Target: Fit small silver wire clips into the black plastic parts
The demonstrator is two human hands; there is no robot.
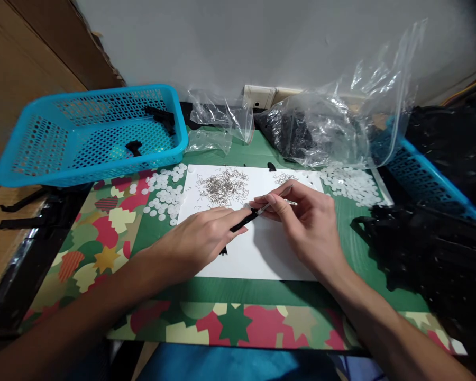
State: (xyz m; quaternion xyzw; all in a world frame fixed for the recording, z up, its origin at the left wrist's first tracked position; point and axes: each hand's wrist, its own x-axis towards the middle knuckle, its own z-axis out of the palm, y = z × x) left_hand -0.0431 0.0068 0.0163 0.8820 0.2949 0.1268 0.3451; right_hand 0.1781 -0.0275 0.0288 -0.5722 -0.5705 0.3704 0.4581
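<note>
My left hand (200,241) lies on the white sheet (262,254) with its fingers closed round a slim black plastic part (241,222). My right hand (305,222) pinches metal tweezers (280,196) whose tip meets the end of that black part. Just beyond the hands lies a heap of small bent metal wires (222,185), and a smaller wire cluster (285,177) sits to its right.
White round discs lie in two piles, left (164,193) and right (351,182) of the sheet. A blue basket (91,132) stands at the back left, clear plastic bags (333,116) at the back, another blue basket (424,180) and a heap of black parts (432,254) on the right.
</note>
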